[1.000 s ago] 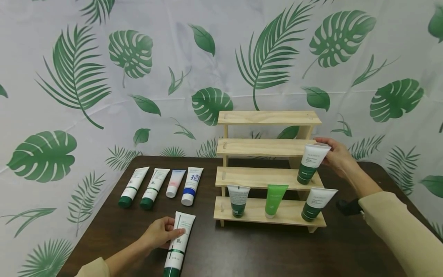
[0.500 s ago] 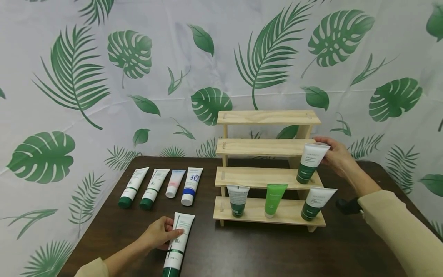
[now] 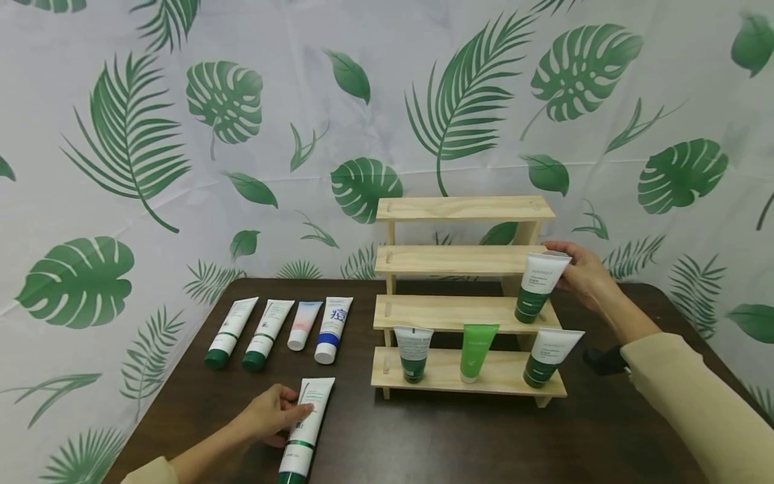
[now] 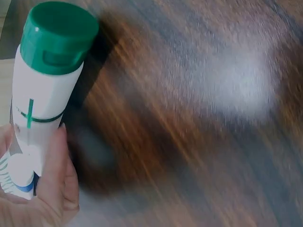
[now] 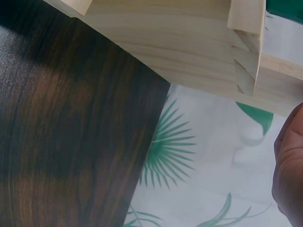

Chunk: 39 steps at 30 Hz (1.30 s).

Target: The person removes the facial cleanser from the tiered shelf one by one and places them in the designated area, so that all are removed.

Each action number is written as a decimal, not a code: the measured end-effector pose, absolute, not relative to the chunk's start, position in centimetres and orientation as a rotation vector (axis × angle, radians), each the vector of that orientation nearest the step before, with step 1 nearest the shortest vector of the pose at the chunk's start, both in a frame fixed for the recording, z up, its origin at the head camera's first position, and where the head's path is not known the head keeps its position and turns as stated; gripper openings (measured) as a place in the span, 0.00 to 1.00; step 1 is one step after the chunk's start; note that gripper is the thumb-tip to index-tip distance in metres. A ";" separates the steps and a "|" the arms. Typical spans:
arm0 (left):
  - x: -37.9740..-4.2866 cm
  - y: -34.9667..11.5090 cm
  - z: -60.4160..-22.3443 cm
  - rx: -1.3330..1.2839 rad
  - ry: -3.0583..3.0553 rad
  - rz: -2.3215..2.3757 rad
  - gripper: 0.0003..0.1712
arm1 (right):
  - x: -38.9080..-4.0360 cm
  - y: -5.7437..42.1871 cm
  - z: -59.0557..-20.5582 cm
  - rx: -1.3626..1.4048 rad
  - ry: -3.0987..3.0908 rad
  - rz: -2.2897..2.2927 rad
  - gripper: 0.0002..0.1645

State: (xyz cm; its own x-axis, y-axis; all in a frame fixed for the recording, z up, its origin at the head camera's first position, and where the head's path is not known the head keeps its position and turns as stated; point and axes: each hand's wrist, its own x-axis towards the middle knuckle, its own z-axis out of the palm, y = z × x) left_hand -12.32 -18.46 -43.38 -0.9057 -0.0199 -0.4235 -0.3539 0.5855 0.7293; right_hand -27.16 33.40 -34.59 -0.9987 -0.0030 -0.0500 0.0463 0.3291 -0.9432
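In the head view my left hand (image 3: pixel 275 415) holds a large white tube (image 3: pixel 308 418) with a green cap, thumb across its front, low over the front of the table. The left wrist view shows its green flip cap (image 4: pixel 59 40) toward the camera and the fingers (image 4: pixel 53 175) around the body. My right hand (image 3: pixel 585 274) grips the flat top end of a white and dark green tube (image 3: pixel 538 286), whose cap is at the right end of the second step from the bottom. Its fingertips are partly hidden behind that tube. Only the hand's edge shows in the right wrist view.
The wooden step shelf (image 3: pixel 459 383) carries a grey-green tube (image 3: pixel 414 353), a bright green tube (image 3: pixel 478 353) and another white-and-green tube (image 3: pixel 551 356) on its lowest step. Several tubes lie in a row at left, including a pink one (image 3: pixel 304 325) and a blue-banded one (image 3: pixel 334 329). A leaf-print cloth hangs behind.
The head view has shifted slightly. Both hands keep their hold on the same tubes, the left one drifting a little left, and the shelf's other tubes stay put.
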 end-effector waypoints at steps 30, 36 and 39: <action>-20.1 0.9 -28.4 0.670 2.207 1.843 0.27 | -26.9 33.7 -34.6 0.075 2.533 -1.794 0.31; -20.7 4.8 -28.4 0.552 2.099 1.899 0.27 | -27.0 33.6 -34.6 0.073 2.531 -1.805 0.31; -21.1 6.5 -28.5 0.495 2.093 1.895 0.28 | -27.0 33.5 -34.6 0.078 2.530 -1.805 0.30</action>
